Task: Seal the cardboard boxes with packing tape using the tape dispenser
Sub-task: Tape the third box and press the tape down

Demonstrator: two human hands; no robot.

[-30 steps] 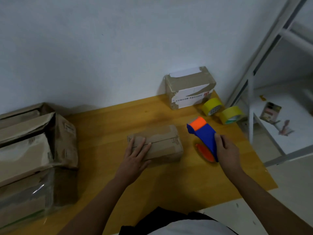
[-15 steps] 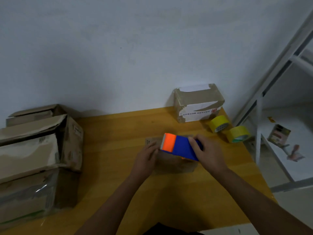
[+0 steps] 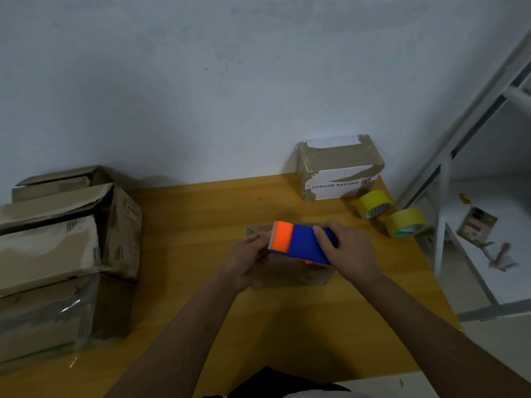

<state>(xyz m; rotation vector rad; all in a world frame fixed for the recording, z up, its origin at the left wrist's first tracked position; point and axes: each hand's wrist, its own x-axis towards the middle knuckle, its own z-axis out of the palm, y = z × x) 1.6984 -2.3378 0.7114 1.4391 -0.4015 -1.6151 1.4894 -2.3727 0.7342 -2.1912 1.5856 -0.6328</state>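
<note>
Risk: the small brown cardboard box [image 3: 290, 272] at surface centre could slide under your pull, wrinkling the tape. Your right hand [image 3: 349, 252] grips the blue-and-orange plastic tape dispenser [image 3: 298, 242] from 3 o'clock, over the box. Your left hand [image 3: 244, 261], at the dispenser's 9 o'clock, curls at the serrated end; whether it pinches tape, can't tell.

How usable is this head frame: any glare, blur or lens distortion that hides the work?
Head view: dim, bluish light with soft shadows; the tape dispenser is sharp and vivid. A small glare streak sits on the plastic-wrapped box at left. Wide-angle bending tilts the white rack at right. The small box is mostly hidden beneath both hands, left and right.
</note>
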